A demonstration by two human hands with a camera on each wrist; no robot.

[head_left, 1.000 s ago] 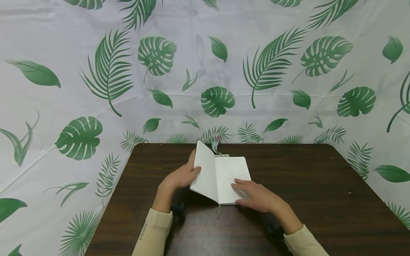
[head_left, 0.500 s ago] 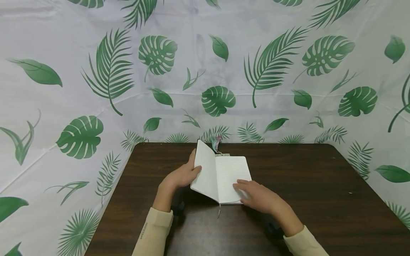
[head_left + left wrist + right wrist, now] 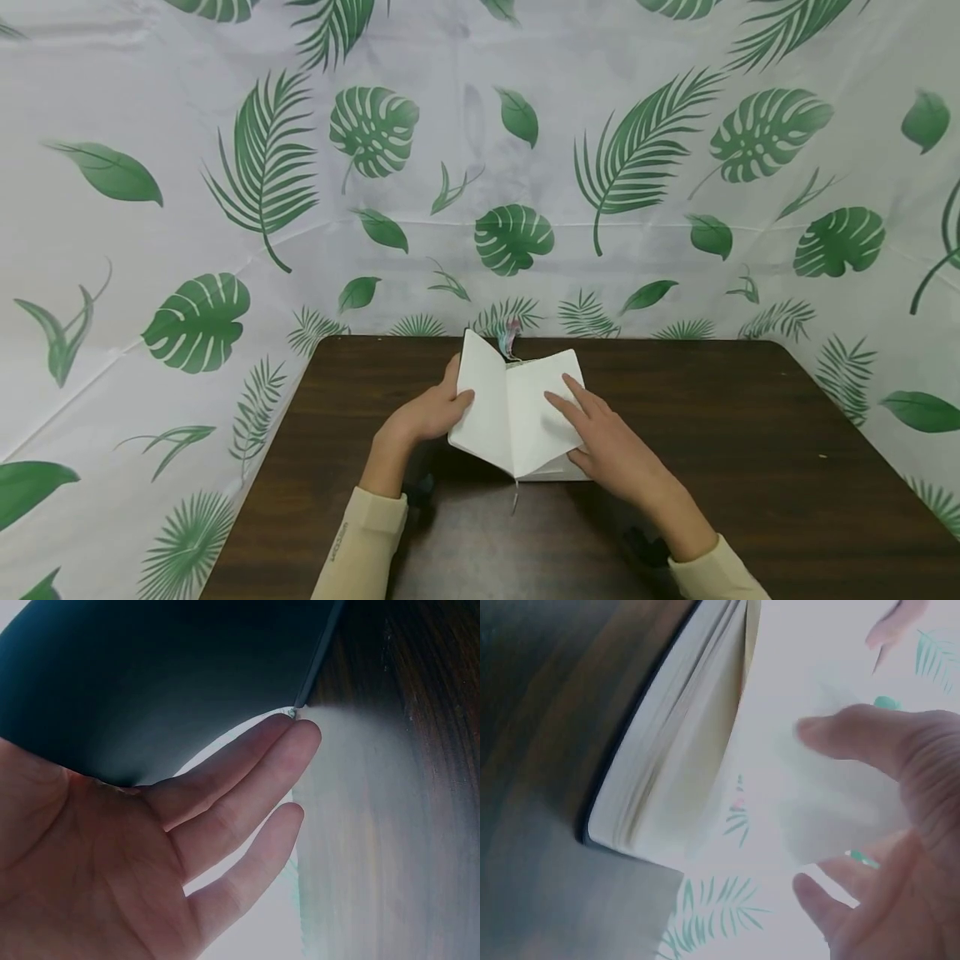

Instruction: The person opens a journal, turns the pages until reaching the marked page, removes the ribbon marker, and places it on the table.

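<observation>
A notebook with a dark cover and white pages (image 3: 482,408) lies spread on the table, its left half raised at a slant. My left hand (image 3: 423,414) holds that half, thumb on the page and fingers behind the dark cover (image 3: 180,682). A single right-hand page (image 3: 536,408) is lifted off the stack below it. My right hand (image 3: 618,446) has its fingers spread straight over this page and the thumb at its lower edge. In the right wrist view the thumb (image 3: 844,735) lies against the page, while other fingers show past its edge.
A ribbon end (image 3: 515,500) hangs from the spine's bottom onto the dark wooden table (image 3: 735,417). A pink and blue tassel (image 3: 510,337) shows behind the notebook's top. A white leaf-print cloth (image 3: 420,283) hangs beyond the table.
My right hand has moved up and forward, its fingers spreading, and the right-hand page has risen from the stack. My left hand keeps its hold on the left half.
</observation>
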